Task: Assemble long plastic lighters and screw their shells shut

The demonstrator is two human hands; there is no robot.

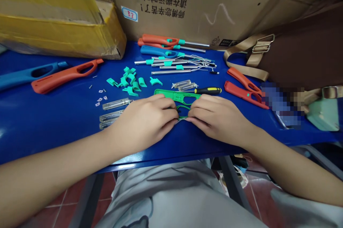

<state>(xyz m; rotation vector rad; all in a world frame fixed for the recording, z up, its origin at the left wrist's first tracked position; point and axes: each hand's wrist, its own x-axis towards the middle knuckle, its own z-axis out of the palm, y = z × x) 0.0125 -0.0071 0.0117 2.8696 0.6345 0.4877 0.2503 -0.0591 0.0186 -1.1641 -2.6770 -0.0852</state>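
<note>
In front of me both hands are closed, fingertips brought together over a green lighter casing piece, which is mostly hidden by the fingers. My left hand pinches its left end and my right hand its right end. A thin pale wire or edge shows between the thumbs. Just beyond the fingers lies another green casing half, open side up. A black and yellow screwdriver rests behind my right hand. Clear fuel tanks lie beside my left hand, and smaller clear parts sit farther back.
Teal plastic pieces and metal lighter tubes with wires lie behind the hands. Blue and orange casings are at left, red casings at right. Cardboard boxes and a brown strapped bag border the blue table.
</note>
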